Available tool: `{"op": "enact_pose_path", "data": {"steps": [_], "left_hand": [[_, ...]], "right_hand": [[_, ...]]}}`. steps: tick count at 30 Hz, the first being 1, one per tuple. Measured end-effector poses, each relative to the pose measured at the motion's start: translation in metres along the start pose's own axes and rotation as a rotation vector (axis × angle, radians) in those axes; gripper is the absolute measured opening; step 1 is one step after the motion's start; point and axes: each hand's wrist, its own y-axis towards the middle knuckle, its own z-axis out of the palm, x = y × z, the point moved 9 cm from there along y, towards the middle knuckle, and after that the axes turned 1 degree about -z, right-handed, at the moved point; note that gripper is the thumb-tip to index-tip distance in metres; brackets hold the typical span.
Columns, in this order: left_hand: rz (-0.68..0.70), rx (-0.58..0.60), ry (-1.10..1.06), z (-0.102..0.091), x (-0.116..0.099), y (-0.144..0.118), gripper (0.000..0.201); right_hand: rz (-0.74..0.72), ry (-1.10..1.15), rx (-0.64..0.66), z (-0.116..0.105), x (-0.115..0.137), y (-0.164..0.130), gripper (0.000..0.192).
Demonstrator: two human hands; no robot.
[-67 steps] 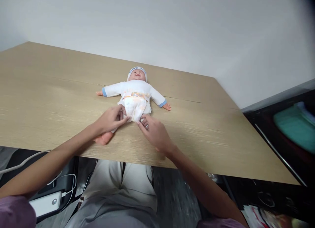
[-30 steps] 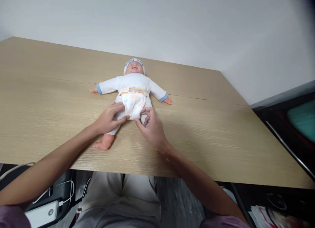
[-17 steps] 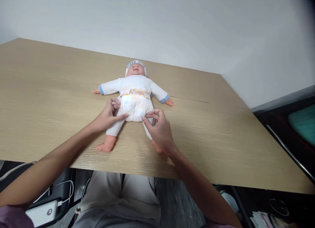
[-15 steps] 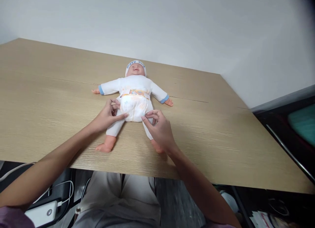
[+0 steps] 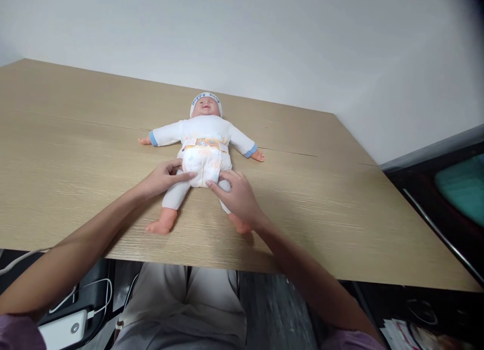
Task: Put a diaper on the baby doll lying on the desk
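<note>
A baby doll (image 5: pixel 204 125) in a white suit with blue cuffs and a white cap lies on its back, arms spread and feet toward me. Around its hips is a white diaper (image 5: pixel 202 163) with an orange patterned waistband. My left hand (image 5: pixel 166 178) is at the diaper's left leg edge, thumb on the front and fingers curled at the side, partly hidden. At the other leg edge my right hand (image 5: pixel 235 191) closes on the diaper, thumb near the crotch and fingertips tucked against the edge by the thigh.
The doll lies on a wood-grain table (image 5: pixel 94 163) set against a white wall. A dark-framed object with a greenish panel (image 5: pixel 463 188) stands at the right edge. Below the table are a white power bank (image 5: pixel 64 330) with a cable and some papers (image 5: pixel 401 335).
My right hand has shifted left and inward along the diaper's leg edge, its thumb now nearer the crotch. My left hand stays in nearly the same place. The view has moved slightly.
</note>
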Motion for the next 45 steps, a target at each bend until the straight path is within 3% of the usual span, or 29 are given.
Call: {"op": "enact_pose_path", "data": {"steps": [3, 6, 9, 13, 17, 21, 23, 27, 34, 45], "left_hand": [[-0.058, 0.065, -0.227, 0.005, 0.004, 0.002, 0.056], [-0.085, 0.055, -0.294, 0.005, 0.009, 0.003, 0.057], [-0.047, -0.011, -0.187, 0.003, 0.010, 0.003, 0.057], [0.116, -0.124, 0.064, 0.002, -0.006, -0.001, 0.052], [0.079, -0.084, 0.165, 0.001, -0.011, 0.004, 0.053], [-0.040, 0.075, 0.062, -0.001, -0.008, 0.014, 0.053], [-0.043, 0.097, 0.047, -0.003, -0.010, 0.017, 0.051], [-0.016, 0.066, 0.018, -0.001, -0.008, 0.016, 0.052], [0.026, -0.048, -0.190, 0.006, 0.000, 0.011, 0.057], [0.014, -0.034, -0.270, 0.008, 0.007, 0.010, 0.052]], "right_hand": [[0.064, 0.168, 0.071, 0.003, -0.013, 0.009, 0.039], [0.128, 0.330, 0.099, 0.005, -0.025, 0.011, 0.044], [0.128, 0.390, 0.057, 0.005, -0.027, 0.009, 0.044], [0.139, 0.438, 0.026, 0.008, -0.025, 0.005, 0.042], [0.146, 0.404, -0.020, 0.008, -0.027, 0.004, 0.045], [0.108, 0.421, -0.002, 0.010, -0.025, 0.005, 0.042], [0.090, 0.403, 0.006, 0.010, -0.023, 0.005, 0.042], [0.094, 0.340, -0.011, 0.007, -0.021, 0.005, 0.045], [0.248, 0.633, 0.052, 0.014, -0.028, 0.002, 0.042], [0.311, 0.612, 0.061, 0.010, -0.035, 0.000, 0.049]]}}
